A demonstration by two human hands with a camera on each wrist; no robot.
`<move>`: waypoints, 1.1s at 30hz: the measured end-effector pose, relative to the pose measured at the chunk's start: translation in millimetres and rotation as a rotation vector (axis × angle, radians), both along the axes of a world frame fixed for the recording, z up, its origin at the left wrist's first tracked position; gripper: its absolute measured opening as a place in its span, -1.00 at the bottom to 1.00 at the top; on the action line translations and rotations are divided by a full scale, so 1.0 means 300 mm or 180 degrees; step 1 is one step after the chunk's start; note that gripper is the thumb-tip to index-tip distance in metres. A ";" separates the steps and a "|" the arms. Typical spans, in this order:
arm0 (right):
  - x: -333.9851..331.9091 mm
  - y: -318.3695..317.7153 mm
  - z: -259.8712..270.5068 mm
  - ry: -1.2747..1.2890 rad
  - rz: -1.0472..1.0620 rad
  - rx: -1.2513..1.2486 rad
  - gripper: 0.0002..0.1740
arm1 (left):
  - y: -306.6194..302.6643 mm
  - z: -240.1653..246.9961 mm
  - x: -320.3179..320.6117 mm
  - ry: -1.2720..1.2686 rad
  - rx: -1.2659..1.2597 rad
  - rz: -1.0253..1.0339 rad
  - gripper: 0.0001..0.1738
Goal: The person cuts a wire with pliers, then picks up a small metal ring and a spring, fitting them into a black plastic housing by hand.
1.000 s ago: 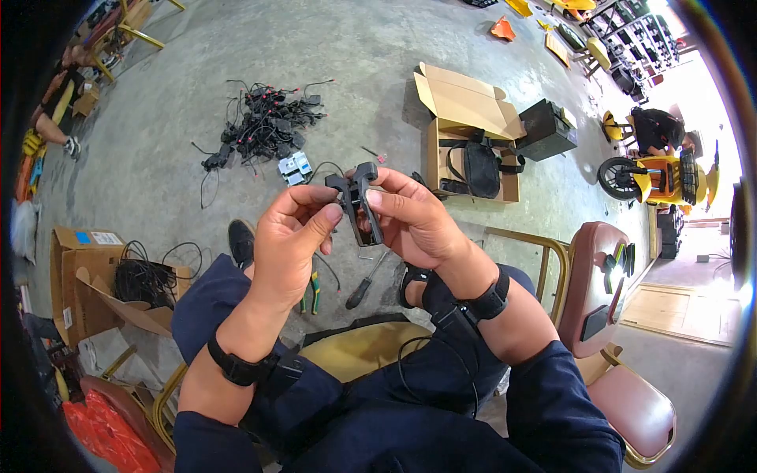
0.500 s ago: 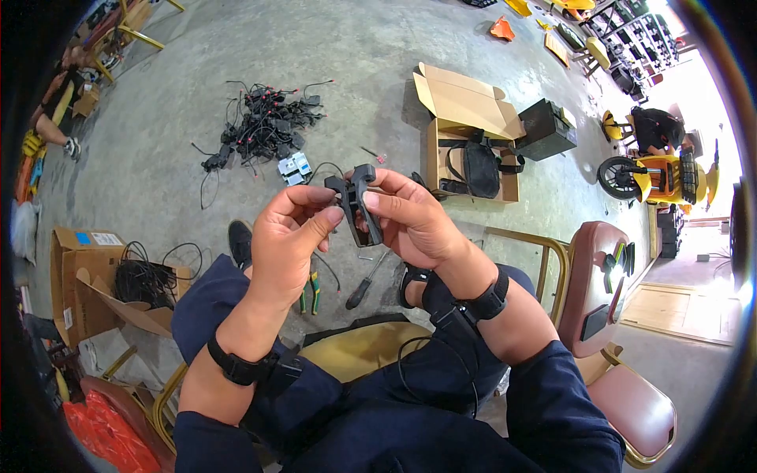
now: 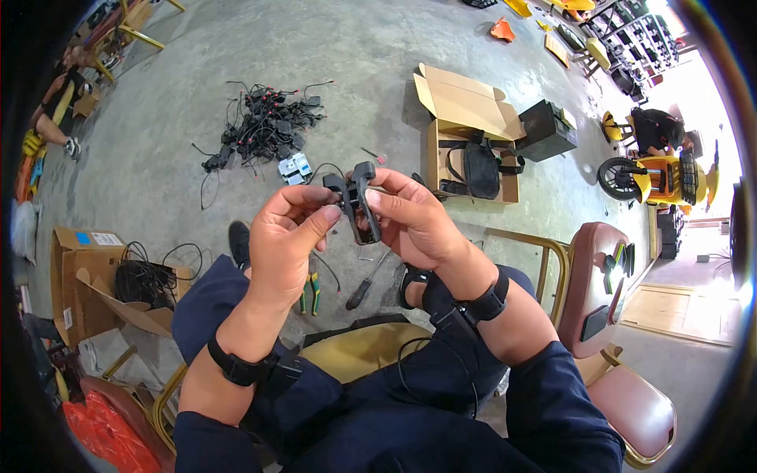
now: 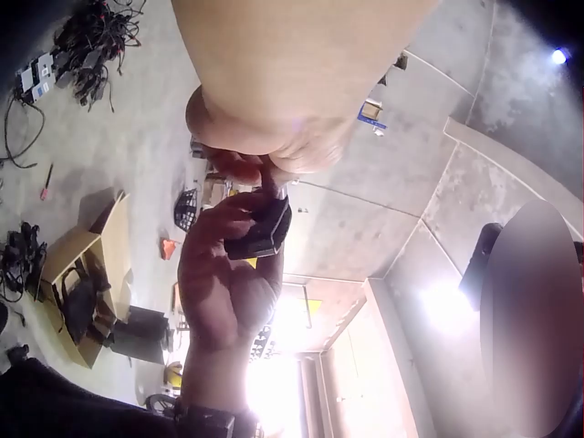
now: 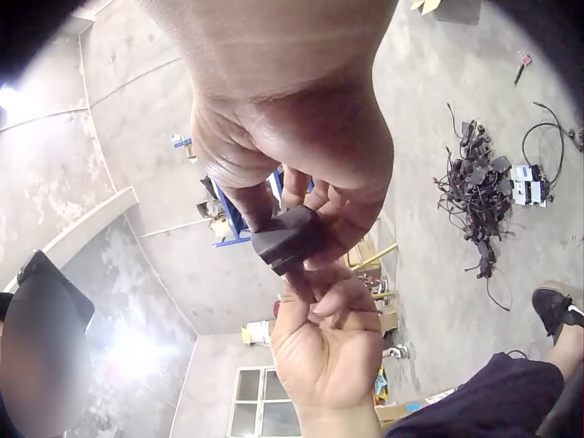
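A black plastic part (image 3: 359,206) with two upright arms and a frame-like lower end is held up between both hands in the head view. The left hand (image 3: 288,240) pinches its left side between thumb and fingers. On the other side, the right hand (image 3: 414,217) grips it, thumb on the near face and fingers behind. In the left wrist view the black part (image 4: 260,228) shows beside the right hand (image 4: 224,283). The right wrist view has the black part (image 5: 287,239) under the right hand's fingers, with the left hand (image 5: 328,351) beyond. Fingers hide some of the part.
On the floor lie a pile of black cables (image 3: 268,122), a white-blue device (image 3: 295,168), a screwdriver (image 3: 359,294) and green-handled pliers (image 3: 315,293). An open cardboard box (image 3: 434,169) holds a black bag. A brown chair (image 3: 587,276) stands at the right, a cable box (image 3: 75,276) at the left.
The black part tilts slightly between the hands and its lower frame opening shows more than half a second ago. Both hands keep their hold, with only small finger shifts.
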State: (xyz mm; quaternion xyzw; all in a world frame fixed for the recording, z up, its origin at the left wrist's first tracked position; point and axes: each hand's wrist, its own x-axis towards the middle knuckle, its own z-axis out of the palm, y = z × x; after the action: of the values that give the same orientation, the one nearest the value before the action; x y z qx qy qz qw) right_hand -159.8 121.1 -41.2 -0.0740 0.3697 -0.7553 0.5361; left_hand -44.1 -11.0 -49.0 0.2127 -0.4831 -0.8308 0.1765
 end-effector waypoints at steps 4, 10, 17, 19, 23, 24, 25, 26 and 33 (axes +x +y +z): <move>-0.002 0.002 -0.011 -0.0002 0.0002 0.0017 -0.74 | 0.002 -0.002 0.000 -0.0024 -0.0104 0.0050 -0.76; -0.001 0.000 -0.013 0.0035 -0.0004 -0.0004 -0.75 | 0.002 0.019 0.001 -0.0066 -0.0527 0.0086 -0.76; -0.009 0.007 -0.023 0.0079 0.0086 -0.0129 -0.74 | 0.007 0.003 0.001 0.0269 -0.0550 0.0116 -0.72; -0.008 0.006 -0.021 0.0091 0.0094 -0.0138 -0.74 | 0.008 0.001 0.000 0.0288 -0.0556 0.0127 -0.71; -0.007 0.005 -0.024 0.0058 0.0107 -0.0134 -0.74 | 0.009 -0.001 -0.001 0.0343 -0.0532 0.0127 -0.71; -0.007 0.005 -0.025 0.0035 0.0136 -0.0143 -0.73 | 0.009 0.001 -0.001 0.0336 -0.0493 0.0126 -0.71; -0.007 0.005 -0.023 0.0035 0.0136 -0.0144 -0.73 | 0.008 0.002 0.000 0.0328 -0.0454 0.0125 -0.71; -0.006 0.004 -0.018 0.0034 0.0139 -0.0131 -0.73 | 0.008 0.003 0.001 0.0328 -0.0455 0.0125 -0.71; -0.007 0.003 -0.027 0.0038 0.0159 -0.0131 -0.71 | 0.009 0.002 0.001 0.0246 -0.0527 0.0149 -0.71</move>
State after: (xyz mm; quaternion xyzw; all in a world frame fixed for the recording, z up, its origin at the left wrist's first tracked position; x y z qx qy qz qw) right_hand -161.7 121.9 -49.3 -0.0988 0.3553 -0.7486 0.5510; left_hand -43.8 -8.2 -48.4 0.1764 -0.5378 -0.7912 0.2314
